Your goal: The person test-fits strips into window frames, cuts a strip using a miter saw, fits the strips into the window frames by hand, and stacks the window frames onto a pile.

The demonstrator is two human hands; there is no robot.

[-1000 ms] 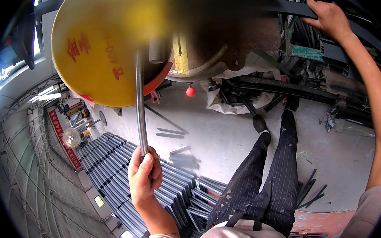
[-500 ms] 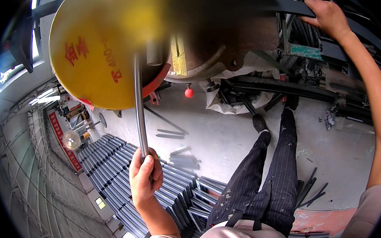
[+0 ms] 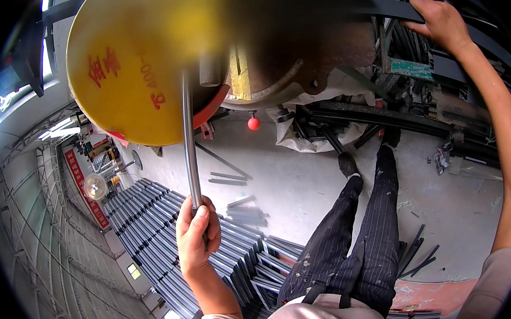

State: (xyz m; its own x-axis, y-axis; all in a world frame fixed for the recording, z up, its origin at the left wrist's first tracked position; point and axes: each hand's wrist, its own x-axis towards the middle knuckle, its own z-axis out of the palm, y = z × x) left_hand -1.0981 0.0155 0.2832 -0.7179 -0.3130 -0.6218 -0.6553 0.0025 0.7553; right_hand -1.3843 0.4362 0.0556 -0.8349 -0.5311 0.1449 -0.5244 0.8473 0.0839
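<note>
My left hand (image 3: 199, 229) is wrapped round the dark grip at the lower end of a shiny metal lever handle (image 3: 190, 143). That lever runs up to a large machine with a round yellow guard (image 3: 118, 85), which looks like a cut-off saw. Its red-edged underside faces me. At the upper right, my right hand (image 3: 440, 21) grips the end of a dark flat-sided metal bar (image 3: 393, 9), fingers curled over it. The bar runs left into a dark blur that hides its far end and the middle of the machine.
Beneath the machine hangs a red ball knob (image 3: 254, 124). A whitish sack (image 3: 295, 140) with dark offcuts lies near my feet. Stacked metal tubes (image 3: 173, 237) fill the lower left. Loose offcuts (image 3: 419, 260) lie right of my legs. A fan (image 3: 95, 187) stands farther left.
My left hand and the lever have shifted very slightly up and to the right, and the yellow guard has tilted a little with them. My right hand stays almost still on the bar.
</note>
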